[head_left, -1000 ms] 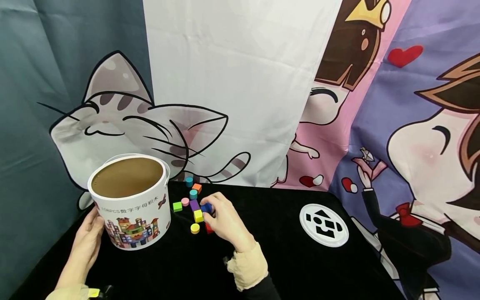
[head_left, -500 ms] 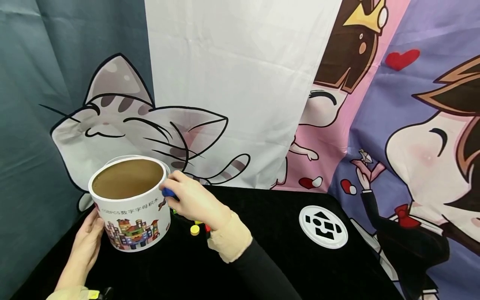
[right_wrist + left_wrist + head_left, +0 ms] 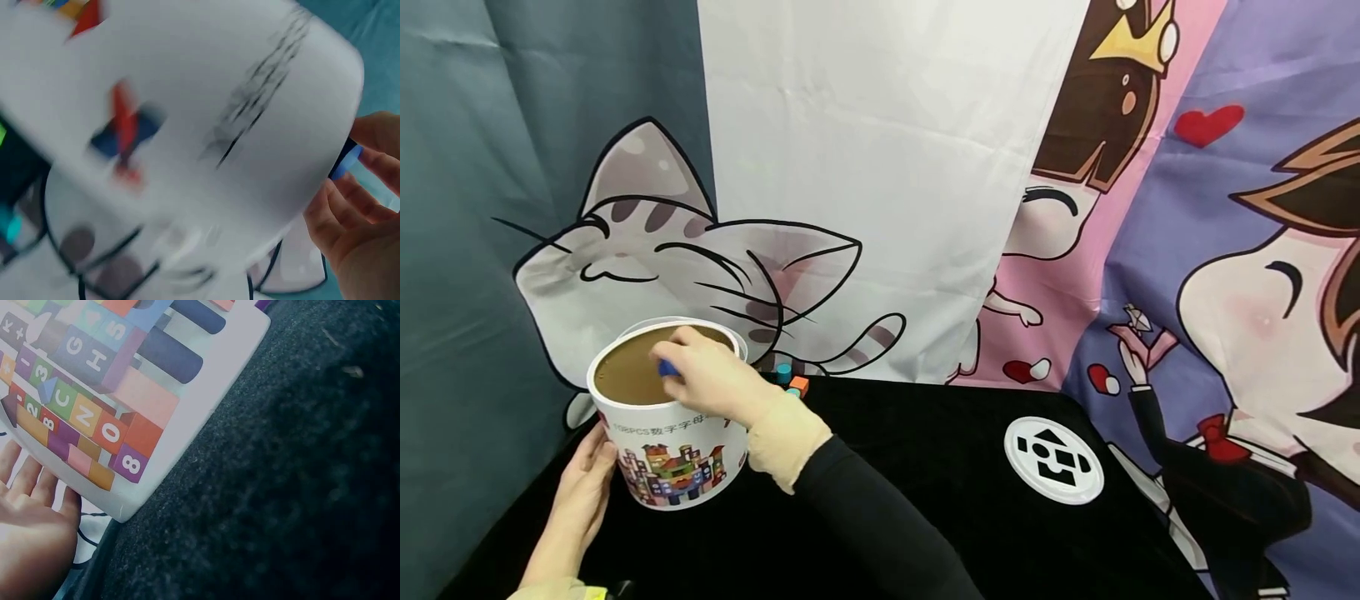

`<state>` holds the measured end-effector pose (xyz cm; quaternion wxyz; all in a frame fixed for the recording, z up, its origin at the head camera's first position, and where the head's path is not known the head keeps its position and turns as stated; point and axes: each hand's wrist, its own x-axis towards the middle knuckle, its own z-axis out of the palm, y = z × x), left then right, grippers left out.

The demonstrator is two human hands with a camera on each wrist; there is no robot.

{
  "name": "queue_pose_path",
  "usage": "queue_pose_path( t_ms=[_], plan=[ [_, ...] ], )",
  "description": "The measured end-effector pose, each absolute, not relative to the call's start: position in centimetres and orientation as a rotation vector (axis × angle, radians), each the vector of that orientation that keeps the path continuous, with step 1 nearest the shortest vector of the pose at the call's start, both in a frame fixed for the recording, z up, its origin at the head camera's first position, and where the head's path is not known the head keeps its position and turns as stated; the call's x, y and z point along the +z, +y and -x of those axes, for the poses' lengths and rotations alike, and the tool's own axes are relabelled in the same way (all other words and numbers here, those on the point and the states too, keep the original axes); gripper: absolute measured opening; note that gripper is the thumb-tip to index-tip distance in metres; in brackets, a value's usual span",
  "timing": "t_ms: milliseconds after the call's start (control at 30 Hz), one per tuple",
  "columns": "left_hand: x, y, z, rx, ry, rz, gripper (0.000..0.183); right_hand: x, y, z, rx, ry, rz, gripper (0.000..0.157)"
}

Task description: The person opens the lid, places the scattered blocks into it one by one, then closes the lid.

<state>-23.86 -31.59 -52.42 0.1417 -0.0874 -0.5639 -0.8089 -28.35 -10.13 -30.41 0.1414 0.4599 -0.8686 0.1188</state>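
Observation:
A white bucket (image 3: 681, 462), printed with colourful building blocks, stands at the left of the black cloth. Against its left side rests my left hand (image 3: 582, 487); in the left wrist view the fingers (image 3: 45, 487) lie extended along the bucket's wall. Over the bucket's mouth, my right hand (image 3: 715, 377) pinches a blue block (image 3: 667, 367) between thumb and fingers. The right wrist view has this blue block (image 3: 347, 161) just past the rim. The bucket's floor is hidden.
Behind my right forearm a teal block (image 3: 784, 372) and an orange block (image 3: 799, 385) show; other blocks are covered by the arm. A white lid (image 3: 1026, 468) with shaped holes lies at the right. A printed curtain (image 3: 880, 167) hangs behind the table.
My right hand has carried the blue block from the group of blocks leftward and over the bucket's mouth. The left hand keeps its place on the bucket.

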Motion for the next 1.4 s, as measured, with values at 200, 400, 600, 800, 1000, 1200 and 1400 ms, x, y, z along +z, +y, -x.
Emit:
queue_pose_path(
  t_ms=[200, 400, 600, 800, 1000, 1200, 1400],
  plan=[
    [-51.9, -31.8, 23.6, -2.311, -1.686, 0.214, 0.062, -28.6, -13.6, 27.6, 0.305, -2.54, -1.293, 0.026],
    [-52.0, -31.4, 23.7, -2.315, -1.659, 0.23, 0.058, -30.2, -14.7, 28.7, 0.356, -2.663, -1.166, 0.021],
    [-52.1, -31.0, 23.8, -2.314, -1.695, 0.223, 0.06, -32.3, -14.6, 29.7, 0.431, -2.78, -1.02, 0.018],
    [-52.1, -31.2, 23.8, -2.316, -1.678, 0.231, 0.059, -32.2, -15.4, 29.6, 0.454, -2.893, -0.94, 0.011],
    [-52.2, -31.5, 23.7, -2.33, -1.654, 0.234, 0.057, -32.3, -16.2, 29.6, 0.45, -3.006, -0.811, 0.01],
    [-52.2, -31.4, 23.4, -2.334, -1.672, 0.21, 0.057, -32.7, -16.5, 29.6, 0.423, -3.096, -0.741, 0.011],
    [-52.0, -31.5, 23.5, -2.327, -1.669, 0.235, 0.059, -32.5, -16.5, 29.8, 0.399, -3.108, -0.757, 0.012]
  ],
)
